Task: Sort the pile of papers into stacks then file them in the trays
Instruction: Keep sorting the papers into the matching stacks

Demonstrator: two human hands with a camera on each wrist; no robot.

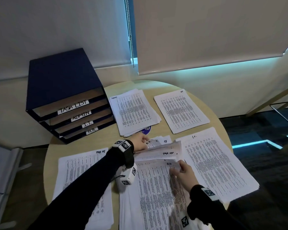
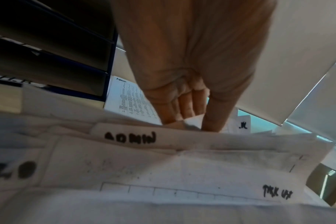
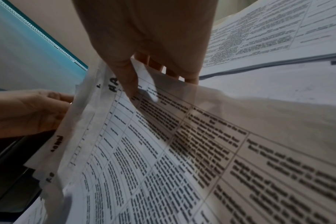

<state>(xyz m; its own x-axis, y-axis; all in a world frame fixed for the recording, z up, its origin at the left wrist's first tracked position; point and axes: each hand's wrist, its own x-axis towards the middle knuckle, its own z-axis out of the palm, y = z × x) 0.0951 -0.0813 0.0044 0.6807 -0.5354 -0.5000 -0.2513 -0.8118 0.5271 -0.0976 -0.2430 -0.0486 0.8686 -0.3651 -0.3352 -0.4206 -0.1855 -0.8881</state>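
Note:
An unsorted pile of papers [image 1: 156, 185] lies at the table's near middle. My left hand [image 1: 144, 141] grips the pile's far edge, fingers curled over the fanned sheets [image 2: 190, 122]; one sheet there reads ADMIN [image 2: 130, 137]. My right hand [image 1: 176, 166] pinches the top sheet [image 3: 163, 136] near its marked corner, thumb above and fingers beneath [image 3: 144, 81], lifting that corner. Sorted stacks lie around the pile: task list [image 1: 83, 180] at left, admin [image 1: 133, 112] and H.R. [image 1: 181, 110] at the far side, I.T. [image 1: 213, 163] at right.
A dark blue tray unit [image 1: 63, 80] stands at the table's far left, its slots labelled TASK LIST, ADMIN, I.T. and H.R. A small blue round object [image 1: 147, 129] peeks from under the admin stack. The round table's edge [image 1: 47, 163] curves close on the left.

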